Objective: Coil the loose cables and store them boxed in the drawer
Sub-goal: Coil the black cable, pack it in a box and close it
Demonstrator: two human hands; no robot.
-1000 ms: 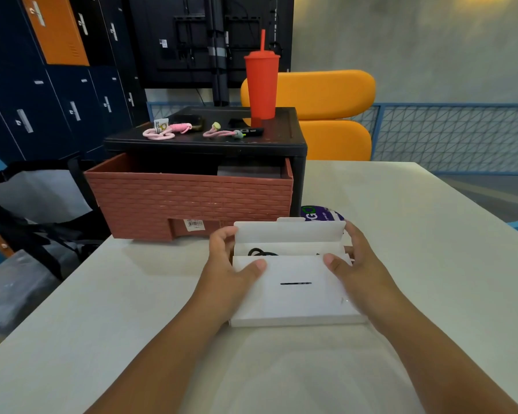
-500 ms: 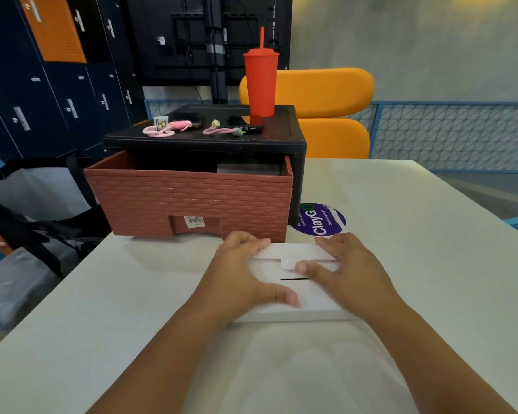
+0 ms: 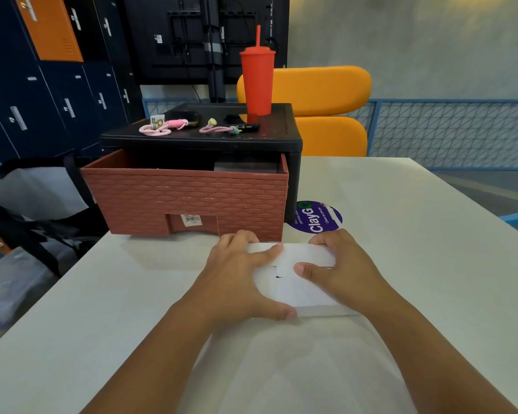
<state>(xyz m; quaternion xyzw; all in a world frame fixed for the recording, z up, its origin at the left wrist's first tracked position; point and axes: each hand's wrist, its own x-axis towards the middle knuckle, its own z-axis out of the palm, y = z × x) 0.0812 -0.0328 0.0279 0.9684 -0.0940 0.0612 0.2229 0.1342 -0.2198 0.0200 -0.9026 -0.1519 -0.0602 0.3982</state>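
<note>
A flat white box lies on the white table in front of me, its lid folded down and the tab at the front slot. My left hand presses on the box's left side, thumb along its near edge. My right hand grips the right side, thumb on the lid. The cable inside is hidden. Just behind the box stands the brick-red drawer, pulled open from its black cabinet. Two pink coiled cables lie on the cabinet top.
A red tumbler with a straw stands on the cabinet's back right. A purple round sticker lies on the table beside the drawer. Dark bags sit off the table's left edge, an orange chair behind.
The box lid, open a second ago with a black cable visible inside, has been folded down. Both hands moved onto the lid and press the tab toward the slot.
</note>
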